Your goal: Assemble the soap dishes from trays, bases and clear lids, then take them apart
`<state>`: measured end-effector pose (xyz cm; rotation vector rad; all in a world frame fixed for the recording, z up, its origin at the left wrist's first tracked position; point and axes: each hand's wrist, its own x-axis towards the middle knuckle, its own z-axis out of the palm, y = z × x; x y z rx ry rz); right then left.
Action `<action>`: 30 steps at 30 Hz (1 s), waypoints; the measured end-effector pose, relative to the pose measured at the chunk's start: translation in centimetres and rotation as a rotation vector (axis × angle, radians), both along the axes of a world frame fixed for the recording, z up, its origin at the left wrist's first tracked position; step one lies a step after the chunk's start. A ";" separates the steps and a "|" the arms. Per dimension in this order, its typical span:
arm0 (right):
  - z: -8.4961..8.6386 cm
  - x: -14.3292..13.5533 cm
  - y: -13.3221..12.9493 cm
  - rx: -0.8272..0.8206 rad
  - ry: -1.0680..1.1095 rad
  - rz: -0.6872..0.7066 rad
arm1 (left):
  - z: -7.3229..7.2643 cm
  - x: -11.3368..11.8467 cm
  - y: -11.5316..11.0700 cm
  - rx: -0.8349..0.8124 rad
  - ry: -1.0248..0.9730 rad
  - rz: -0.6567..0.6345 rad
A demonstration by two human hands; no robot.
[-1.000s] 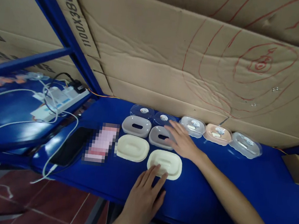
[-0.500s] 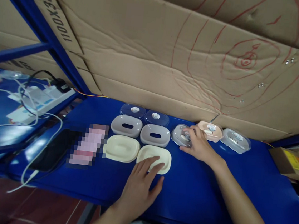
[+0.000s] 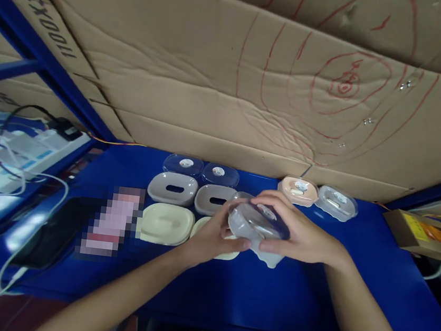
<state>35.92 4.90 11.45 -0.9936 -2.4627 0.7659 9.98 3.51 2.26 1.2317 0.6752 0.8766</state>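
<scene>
Between both hands, above the blue table (image 3: 199, 285), is a grey soap box with a clear lid (image 3: 256, 224), tilted. My right hand (image 3: 297, 227) is closed around its right side. My left hand (image 3: 212, 239) grips the left side with thumb and fingers. Behind my left hand lie two grey oval trays with a slot, one on the left (image 3: 172, 196) and one on the right (image 3: 203, 206), partly hidden. Two cream oval dishes lie nearer, a left one (image 3: 169, 226) and a right one (image 3: 230, 251) mostly covered by my hand.
Two clear lids, left (image 3: 182, 172) and right (image 3: 219, 180), lie at the back. A peach lidded soap box (image 3: 294, 195) and a grey one (image 3: 337, 208) stand at the back right. Left are a blurred-out phone (image 3: 110, 222), cables and a power strip (image 3: 42, 150). A cardboard wall (image 3: 175, 75) rises behind.
My right hand has lifted the grey lidded soap box off the table and brought it nearer. My left hand has risen from over the right cream dish and taken hold of the box too.
</scene>
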 end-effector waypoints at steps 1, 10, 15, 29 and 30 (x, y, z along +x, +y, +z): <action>-0.4 0.1 0.5 0.027 0.014 -0.030 | -0.3 -0.1 -0.2 -0.021 -0.003 -0.011; -9.0 1.9 8.0 0.173 -0.219 -0.278 | -1.4 -1.4 -1.1 -0.144 -0.056 -0.182; -10.8 0.8 10.5 0.146 -0.229 -0.239 | -0.5 -1.9 -1.0 -0.161 -0.021 -0.257; -1.7 0.1 3.5 -0.118 -0.129 -0.057 | -1.9 -1.0 -1.5 -0.167 -0.086 -0.056; -1.0 -0.2 2.2 -0.153 -0.152 -0.018 | -2.0 -0.9 -1.5 -0.147 -0.098 -0.007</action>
